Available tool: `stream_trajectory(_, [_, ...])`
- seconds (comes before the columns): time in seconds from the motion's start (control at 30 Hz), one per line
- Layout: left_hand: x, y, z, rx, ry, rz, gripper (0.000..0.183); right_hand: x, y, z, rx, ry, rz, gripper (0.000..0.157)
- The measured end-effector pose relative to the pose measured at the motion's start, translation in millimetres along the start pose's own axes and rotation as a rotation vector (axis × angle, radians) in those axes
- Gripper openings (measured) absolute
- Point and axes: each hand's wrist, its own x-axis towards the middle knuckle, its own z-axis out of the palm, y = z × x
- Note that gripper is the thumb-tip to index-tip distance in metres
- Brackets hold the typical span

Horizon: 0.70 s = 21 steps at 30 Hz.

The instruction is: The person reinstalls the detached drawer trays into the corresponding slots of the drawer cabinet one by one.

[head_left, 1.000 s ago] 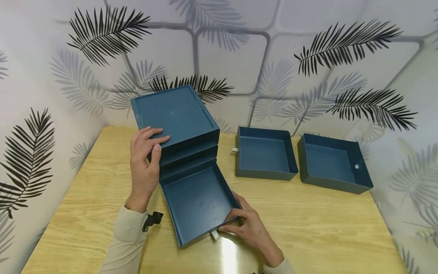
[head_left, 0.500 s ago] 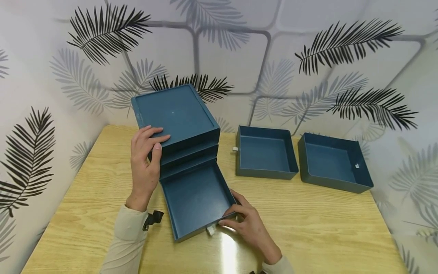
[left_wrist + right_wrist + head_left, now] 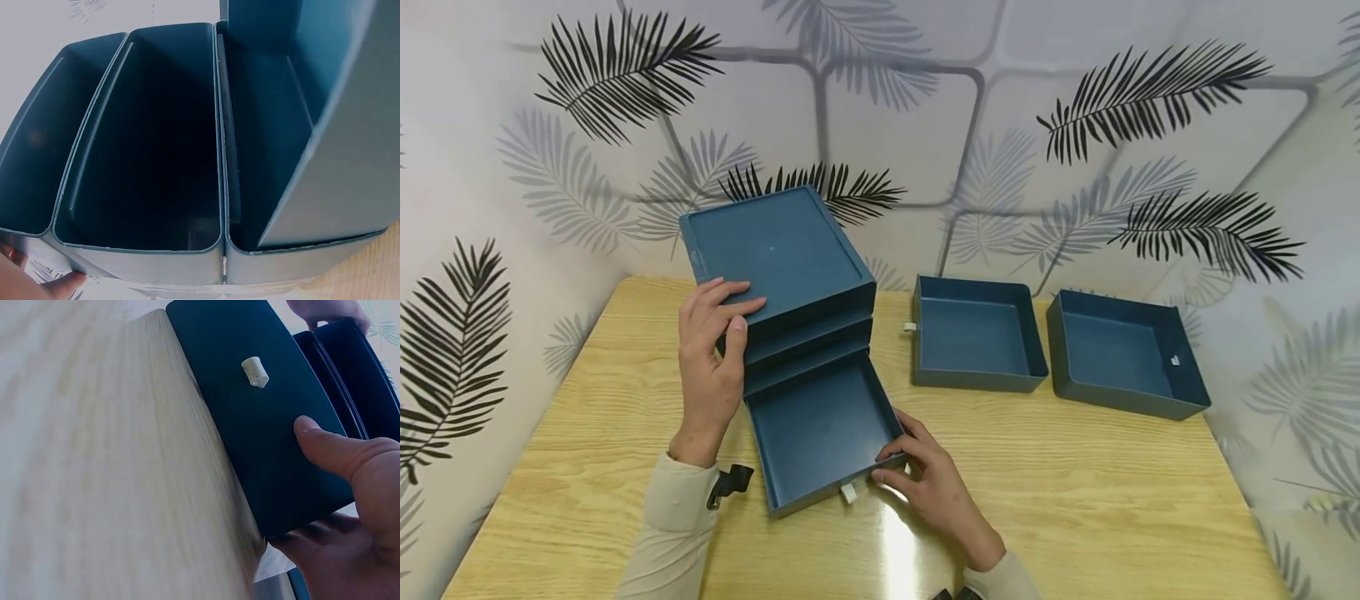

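A blue cabinet of stacked compartments (image 3: 775, 250) stands on the table, its open side towards me. My left hand (image 3: 711, 367) rests on it at the left, fingers spread over the top and the thumb by the front edge. The lowest compartment holds a blue drawer (image 3: 827, 425), pulled partly out, with a pale tab (image 3: 848, 493) on its front. My right hand (image 3: 932, 487) pinches the drawer's front right corner, thumb on the front panel, other fingers along the side. In the left wrist view, the two upper compartments (image 3: 147, 144) are hollow, without drawers.
Two more blue drawers lie to the right on the wooden table (image 3: 1075, 492): one with its tab facing left (image 3: 977, 333), the other farther right (image 3: 1123, 354). A leaf-patterned wall (image 3: 895, 133) rises behind the table.
The drawer has slid a short way further into the lowest compartment, my right hand moving with it. My left hand stays on the cabinet. The head view has shifted slightly.
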Motion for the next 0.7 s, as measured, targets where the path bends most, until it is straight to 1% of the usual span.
stream_trajectory(0.2, [-1.6,-1.5,-3.1,0.006,-0.007,0.004,0.030,1.6,0.3,4.7,0.018,0.004,0.000,0.015])
stream_trajectory(0.3, [-0.2,-0.4,3.0,-0.009,-0.001,0.001,0.030,1.4,1.2,-0.7,0.014,0.010,-0.002,0.018])
stream_trajectory(0.4, [-2.8,-0.7,-1.1,-0.004,0.010,-0.009,0.029,1.8,2.2,4.3,0.017,0.005,-0.002,0.021])
stream_trajectory(0.53, [-2.9,-0.8,-1.8,-0.001,0.007,-0.004,0.029,3.0,1.6,6.9,0.023,0.027,0.002,0.023])
stream_trajectory(0.7, [-0.2,-1.0,1.7,-0.011,0.008,0.010,0.029,5.0,0.4,5.2,0.016,0.046,0.026,0.023])
